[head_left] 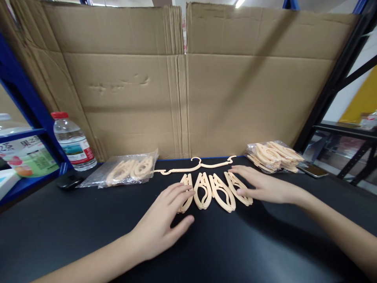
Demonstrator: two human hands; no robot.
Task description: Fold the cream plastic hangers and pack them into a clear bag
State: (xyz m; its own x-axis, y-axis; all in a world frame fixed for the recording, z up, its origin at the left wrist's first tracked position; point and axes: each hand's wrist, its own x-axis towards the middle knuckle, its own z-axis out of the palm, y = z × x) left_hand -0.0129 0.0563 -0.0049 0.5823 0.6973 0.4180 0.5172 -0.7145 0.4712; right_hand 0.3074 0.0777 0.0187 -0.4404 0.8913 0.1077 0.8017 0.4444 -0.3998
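Several folded beige plastic travel hangers (203, 191) lie side by side in a fanned row on the black tabletop (212, 247). Behind them rests an unfolded hanger (185, 169) of the same colour, its hook toward the back. My left hand (167, 216) is spread with its fingertips over the leftmost folded hanger (187, 200), hiding part of it. At the other end, my right hand (262, 184) has its fingers stretched out over the rightmost folded hanger (243, 192). Whether either hand presses on its hanger I cannot tell. Neither hand grips anything.
A clear bag of folded hangers (129, 169) lies at left, another bag (273, 156) at right beside a phone (313, 169). A water bottle (73, 141) and a black computer mouse (69, 181) are far left. Cardboard panels (250, 86) wall off the back.
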